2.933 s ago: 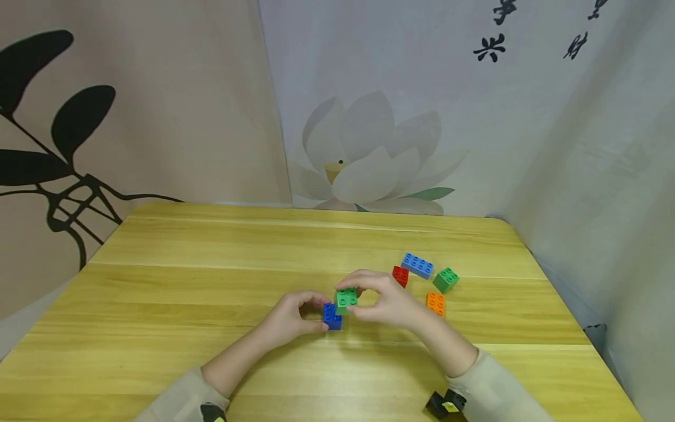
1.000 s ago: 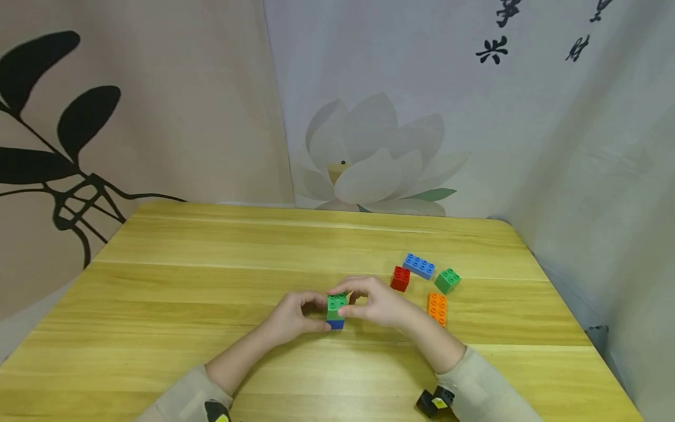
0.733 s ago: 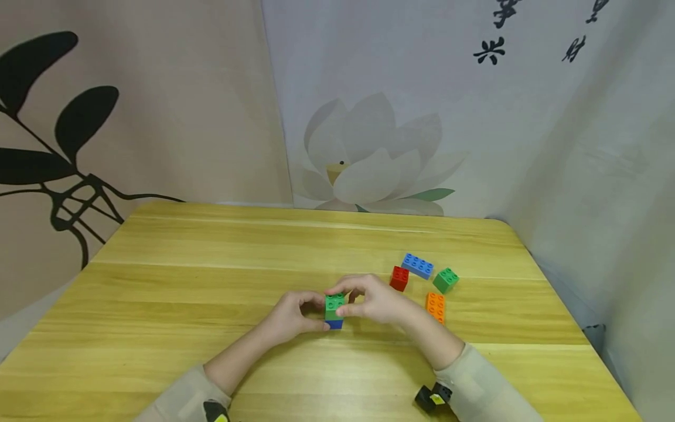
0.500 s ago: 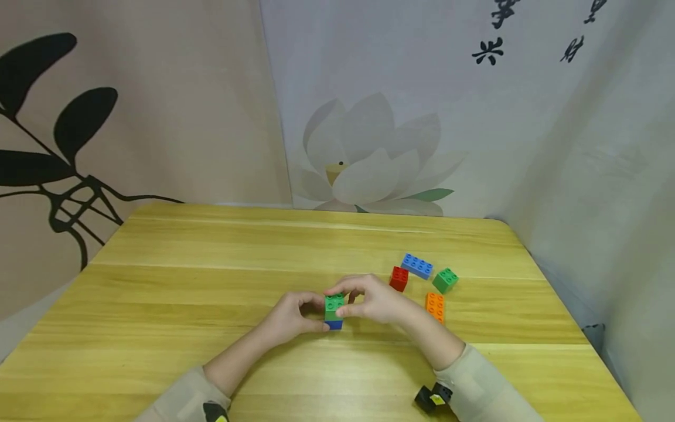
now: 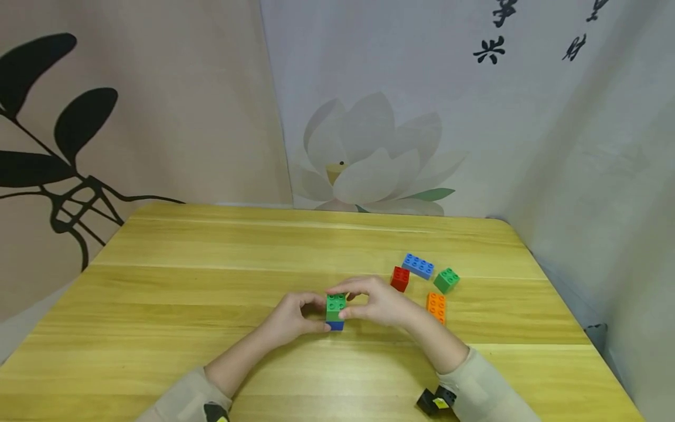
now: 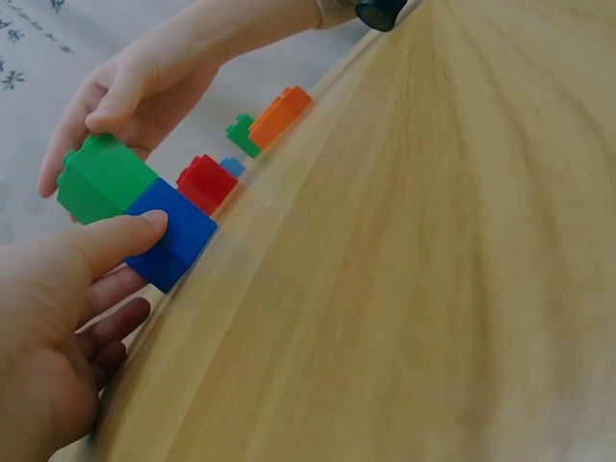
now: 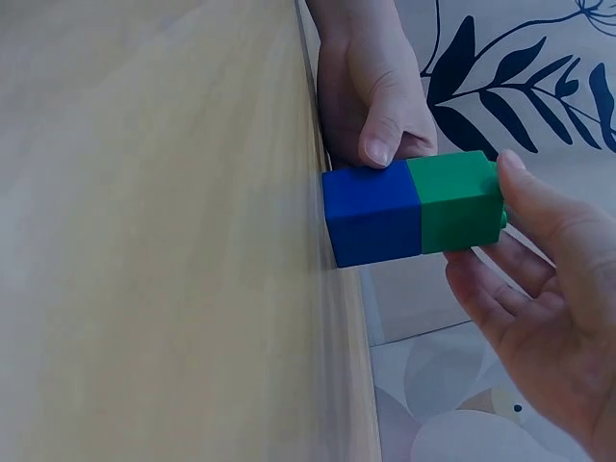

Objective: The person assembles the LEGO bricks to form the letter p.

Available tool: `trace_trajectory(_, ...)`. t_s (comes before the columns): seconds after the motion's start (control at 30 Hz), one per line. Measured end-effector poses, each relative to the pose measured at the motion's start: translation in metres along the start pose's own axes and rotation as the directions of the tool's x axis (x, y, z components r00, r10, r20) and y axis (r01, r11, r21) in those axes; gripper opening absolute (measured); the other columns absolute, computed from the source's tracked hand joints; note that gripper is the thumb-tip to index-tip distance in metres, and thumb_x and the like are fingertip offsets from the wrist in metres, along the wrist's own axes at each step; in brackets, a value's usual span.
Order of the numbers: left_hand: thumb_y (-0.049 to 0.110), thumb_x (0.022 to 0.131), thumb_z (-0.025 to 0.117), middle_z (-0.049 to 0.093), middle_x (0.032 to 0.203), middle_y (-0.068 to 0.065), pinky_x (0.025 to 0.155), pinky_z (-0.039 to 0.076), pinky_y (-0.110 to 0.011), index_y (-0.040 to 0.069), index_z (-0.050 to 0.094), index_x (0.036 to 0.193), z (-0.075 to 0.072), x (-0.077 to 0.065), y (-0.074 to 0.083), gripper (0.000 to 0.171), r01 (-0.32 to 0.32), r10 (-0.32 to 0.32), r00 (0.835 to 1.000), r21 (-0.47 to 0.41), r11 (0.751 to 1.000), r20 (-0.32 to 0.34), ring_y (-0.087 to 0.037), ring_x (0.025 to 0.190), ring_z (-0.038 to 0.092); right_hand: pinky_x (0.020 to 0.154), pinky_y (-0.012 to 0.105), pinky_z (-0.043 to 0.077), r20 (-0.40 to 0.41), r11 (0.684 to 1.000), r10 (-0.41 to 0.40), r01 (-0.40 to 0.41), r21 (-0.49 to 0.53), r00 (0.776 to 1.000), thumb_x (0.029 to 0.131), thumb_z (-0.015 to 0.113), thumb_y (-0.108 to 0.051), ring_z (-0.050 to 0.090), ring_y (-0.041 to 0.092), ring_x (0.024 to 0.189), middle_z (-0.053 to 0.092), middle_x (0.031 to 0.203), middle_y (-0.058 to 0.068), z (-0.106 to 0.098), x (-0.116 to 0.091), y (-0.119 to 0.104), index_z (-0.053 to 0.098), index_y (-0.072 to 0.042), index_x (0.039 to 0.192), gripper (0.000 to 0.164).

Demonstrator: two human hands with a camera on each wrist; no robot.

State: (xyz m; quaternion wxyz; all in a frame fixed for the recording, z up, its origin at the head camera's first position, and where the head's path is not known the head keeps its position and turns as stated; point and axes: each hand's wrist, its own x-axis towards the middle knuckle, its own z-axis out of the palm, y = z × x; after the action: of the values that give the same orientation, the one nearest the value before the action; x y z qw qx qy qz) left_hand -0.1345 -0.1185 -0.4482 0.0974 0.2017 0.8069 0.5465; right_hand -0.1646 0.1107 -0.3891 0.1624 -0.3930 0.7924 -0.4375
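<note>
A green building brick (image 5: 335,307) sits squarely on top of a dark blue brick (image 5: 334,326), which stands on the table. In the left wrist view the green brick (image 6: 106,178) and the blue brick (image 6: 171,236) meet flush, with no gap visible. My left hand (image 5: 289,319) pinches the blue brick, its thumb on the near side. From the right, my right hand (image 5: 379,302) holds the green brick by its upper part, near the studs. The right wrist view shows the thumb on one side of the green brick (image 7: 457,202) and fingers on the other.
Right of the hands lie a red brick (image 5: 399,279), a long light blue brick (image 5: 418,266), another green brick (image 5: 446,280) and an orange brick (image 5: 436,308). The wooden table (image 5: 211,264) ends at a printed cloth backdrop (image 5: 390,164).
The green brick, earlier held above and to the right of the blue one, has come left and down onto it. Over the last second the hands have barely moved.
</note>
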Motion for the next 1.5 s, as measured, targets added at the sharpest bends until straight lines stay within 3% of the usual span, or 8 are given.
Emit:
trace_trajectory(0.33,0.017,0.074,0.084,0.068,0.099,0.002,0.084,0.05,-0.032,0.007,0.069,0.105,0.002,0.0,-0.001,0.035,0.005,-0.005,1.0,-0.018,1.0,-0.01,-0.017,0.094,0.062,0.086,0.051,0.048,-0.095,0.999,-0.016,0.012,-0.043,0.995,0.085,0.074,-0.023,0.059,0.03,0.104,0.062,0.125,-0.002,-0.009,-0.014,-0.006,0.063,-0.01,0.127,0.045)
trace_trajectory(0.53,0.017,0.074,0.084,0.068,0.099,0.003,0.083,0.05,-0.031,0.008,0.069,0.104,0.002,-0.001,-0.001,0.035,0.021,-0.021,1.0,-0.012,1.0,-0.015,-0.017,0.094,0.061,0.087,0.047,0.049,-0.157,0.996,-0.082,0.074,-0.056,0.984,0.082,0.077,-0.013,0.059,0.023,0.106,0.063,0.123,0.001,-0.021,-0.028,-0.005,0.063,-0.007,0.125,0.045)
trace_trajectory(0.7,0.015,0.074,0.084,0.068,0.099,0.003,0.082,0.05,-0.03,0.008,0.069,0.104,0.003,-0.001,0.0,0.035,0.031,-0.031,0.999,-0.026,0.999,-0.014,-0.018,0.094,0.06,0.087,0.042,0.05,-0.196,0.993,-0.094,0.077,-0.095,0.976,0.08,0.078,-0.008,0.059,0.018,0.107,0.064,0.121,0.002,-0.031,-0.045,0.002,0.063,-0.006,0.124,0.046)
trace_trajectory(0.83,0.014,0.073,0.084,0.067,0.099,0.002,0.082,0.05,-0.029,0.008,0.069,0.105,0.003,-0.001,0.0,0.036,0.028,-0.028,1.0,-0.024,0.999,-0.011,-0.018,0.094,0.06,0.087,0.039,0.049,-0.226,0.991,-0.066,0.037,-0.131,0.972,0.08,0.078,-0.009,0.059,0.02,0.105,0.063,0.121,0.001,-0.038,-0.061,0.007,0.063,-0.009,0.124,0.047)
trace_trajectory(1.03,0.014,0.073,0.084,0.067,0.099,0.003,0.083,0.049,-0.029,0.008,0.069,0.105,0.003,-0.001,0.001,0.036,0.027,-0.027,1.0,-0.004,1.0,-0.016,-0.017,0.094,0.06,0.088,0.047,0.048,-0.256,0.987,-0.02,-0.021,-0.156,0.967,0.079,0.079,-0.011,0.057,0.017,0.107,0.063,0.122,-0.003,-0.048,-0.083,0.017,0.063,-0.013,0.125,0.048)
trace_trajectory(1.37,0.015,0.072,0.085,0.067,0.099,0.002,0.084,0.049,-0.03,0.008,0.069,0.105,0.002,-0.001,-0.001,0.037,0.031,-0.031,0.999,0.009,0.999,-0.026,-0.018,0.094,0.06,0.096,0.064,0.034,-0.279,0.988,0.115,-0.138,-0.066,0.953,0.08,0.078,-0.01,0.051,0.025,0.118,0.06,0.126,-0.001,-0.066,-0.117,0.033,0.06,-0.01,0.128,0.051)
trace_trajectory(1.5,0.016,0.072,0.085,0.067,0.1,0.003,0.084,0.049,-0.03,0.009,0.069,0.105,0.001,-0.001,0.0,0.038,0.041,-0.041,0.999,0.009,0.999,-0.025,-0.017,0.094,0.06,0.097,0.068,0.029,-0.284,0.983,0.153,-0.175,-0.055,0.946,0.081,0.077,-0.013,0.048,0.031,0.121,0.058,0.13,-0.001,-0.072,-0.126,0.038,0.06,-0.013,0.129,0.051)
